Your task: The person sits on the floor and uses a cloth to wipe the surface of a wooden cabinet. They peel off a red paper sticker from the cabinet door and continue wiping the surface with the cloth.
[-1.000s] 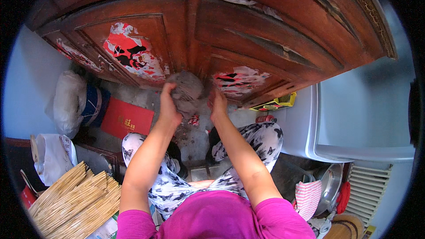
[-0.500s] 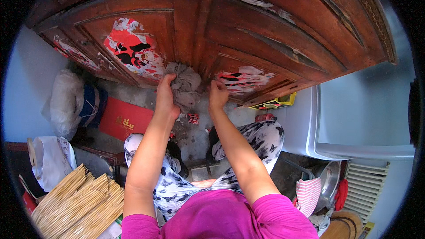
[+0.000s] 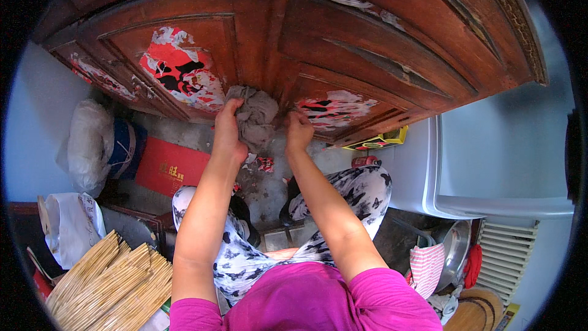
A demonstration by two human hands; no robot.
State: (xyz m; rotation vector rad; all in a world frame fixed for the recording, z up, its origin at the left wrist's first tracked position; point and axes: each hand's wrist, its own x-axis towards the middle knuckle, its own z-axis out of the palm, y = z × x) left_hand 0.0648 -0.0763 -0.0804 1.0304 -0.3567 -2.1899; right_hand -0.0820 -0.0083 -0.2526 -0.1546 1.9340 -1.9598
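A crumpled grey cloth (image 3: 257, 119) is bunched in my left hand (image 3: 228, 129), whose fingers close on its left side. The cloth is beside the lower part of a dark reddish-brown wooden cabinet (image 3: 257, 37). My right hand (image 3: 298, 130) has its fingers drawn together at the left edge of a torn red, black and white paper patch (image 3: 337, 110) on the right door panel. Whatever those fingers pinch is hidden. On the left door panel is a bigger torn red paper patch (image 3: 180, 70) with black shapes and white scraps.
Paper scraps (image 3: 265, 164) lie on the grey floor between my feet. Left stand a red box (image 3: 170, 167), a clear plastic bag (image 3: 90, 144) and a bundle of thin sticks (image 3: 113, 282). A yellow-and-black box (image 3: 380, 140), metal basin (image 3: 454, 254) and white radiator (image 3: 505, 260) are right.
The view has shifted slightly, so the cabinet appears a little further left. Both hands keep nearly the same places and grips; the torn paper looks the same.
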